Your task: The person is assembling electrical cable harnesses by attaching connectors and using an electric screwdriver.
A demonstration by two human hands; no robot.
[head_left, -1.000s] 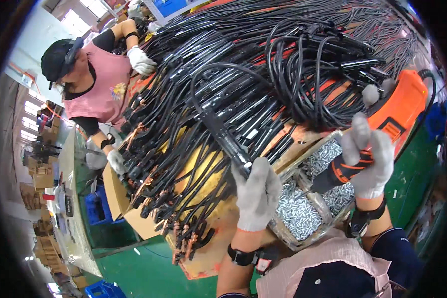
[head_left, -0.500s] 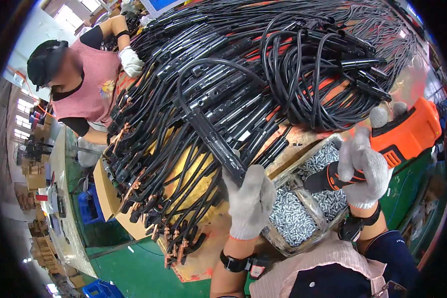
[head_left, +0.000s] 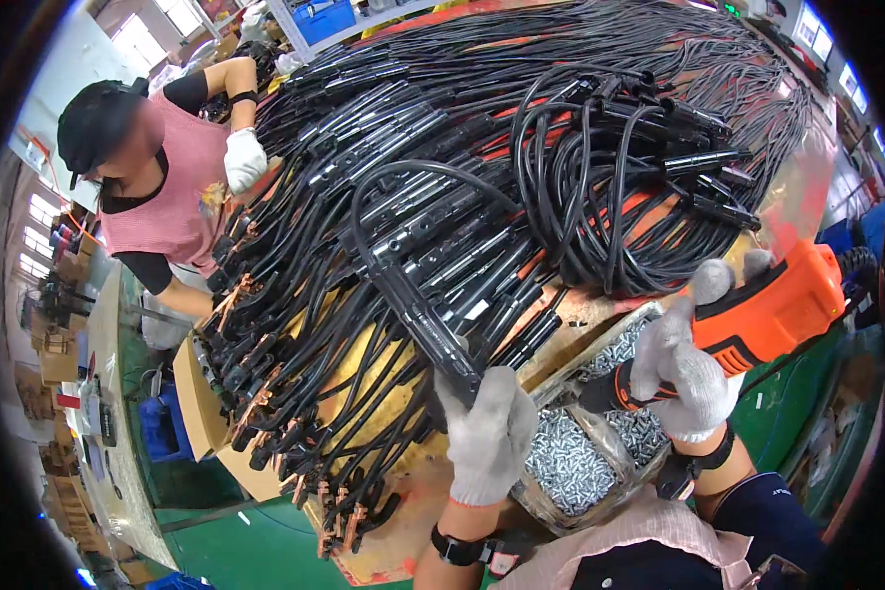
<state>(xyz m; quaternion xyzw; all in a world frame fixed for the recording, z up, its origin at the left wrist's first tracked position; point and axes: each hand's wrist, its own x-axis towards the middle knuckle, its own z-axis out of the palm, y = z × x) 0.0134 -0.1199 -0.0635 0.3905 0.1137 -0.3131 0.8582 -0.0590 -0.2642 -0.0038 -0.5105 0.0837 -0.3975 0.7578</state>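
My left hand, in a pale knit glove, is closed round the lower end of a black tubular cable handle, which slants up and left. Its cable loops back over the heap. My right hand, gloved too, grips an orange and black power screwdriver. The tool's black nose points left, over a divided box holding silver screws. The driver's tip is close to my left hand but apart from the handle; the bit is too small to make out.
Many black cables with handles cover the table, with copper ends at the near left. A coiled bundle lies beyond my hands. Across the table a co-worker in pink has a gloved hand by the cables.
The whole view has shifted a little, so the table sits lower. My right hand and the screwdriver have come slightly left and nearer. The co-worker's gloved hand has moved and looks more closed.
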